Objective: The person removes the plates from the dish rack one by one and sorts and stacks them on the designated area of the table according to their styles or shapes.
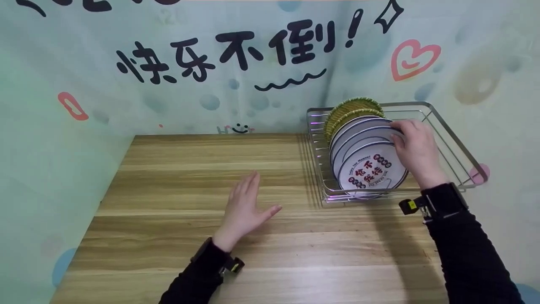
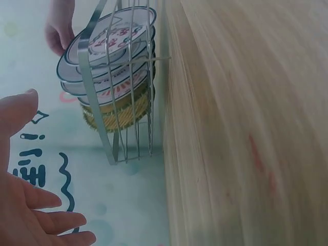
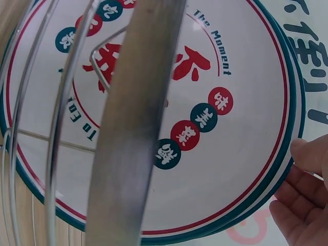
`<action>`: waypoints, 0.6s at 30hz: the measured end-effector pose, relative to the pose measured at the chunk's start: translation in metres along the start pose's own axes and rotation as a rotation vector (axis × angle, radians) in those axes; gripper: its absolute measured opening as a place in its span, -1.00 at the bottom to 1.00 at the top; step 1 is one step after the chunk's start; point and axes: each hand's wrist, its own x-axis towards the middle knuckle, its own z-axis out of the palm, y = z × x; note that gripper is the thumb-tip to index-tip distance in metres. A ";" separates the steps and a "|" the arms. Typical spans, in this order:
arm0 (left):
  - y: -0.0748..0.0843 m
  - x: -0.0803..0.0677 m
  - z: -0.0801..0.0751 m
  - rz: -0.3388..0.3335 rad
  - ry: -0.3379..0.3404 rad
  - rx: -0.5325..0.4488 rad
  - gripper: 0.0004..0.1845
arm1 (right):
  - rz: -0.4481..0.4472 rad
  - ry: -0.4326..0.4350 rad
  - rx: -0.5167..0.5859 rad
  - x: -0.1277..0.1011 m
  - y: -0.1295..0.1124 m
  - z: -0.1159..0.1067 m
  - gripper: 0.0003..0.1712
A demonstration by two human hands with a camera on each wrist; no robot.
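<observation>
Several white plates [image 1: 371, 164] with dark rims and printed characters stand tilted in a row in a metal wire rack [image 1: 453, 135]. My right hand [image 1: 417, 150] pinches the right rim of a plate just behind the front one, thumb in front and fingers behind; in the right wrist view the thumb [image 3: 311, 155] lies on that rim. Behind the plates stand two round woven yellow-green mats [image 1: 354, 110]. My left hand [image 1: 244, 207] hovers over the wooden table left of the rack, fingers extended and thumb spread, holding nothing.
The wooden table [image 1: 177, 236] backs onto a pale printed cloth [image 1: 236, 84] with large characters. The rack stands at the table's back right, its front rail [image 3: 136, 128] crossing before the plates in the right wrist view.
</observation>
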 end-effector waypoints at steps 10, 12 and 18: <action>0.016 0.005 0.016 0.030 -0.048 -0.024 0.11 | 0.037 -0.053 0.000 0.006 0.003 0.002 -0.81; 0.019 0.006 0.018 0.038 -0.051 -0.031 0.11 | 0.040 -0.072 -0.006 0.007 0.003 0.002 -0.81; 0.028 0.009 0.026 0.043 -0.073 -0.050 0.13 | 0.045 -0.089 -0.003 0.009 0.002 0.001 -0.83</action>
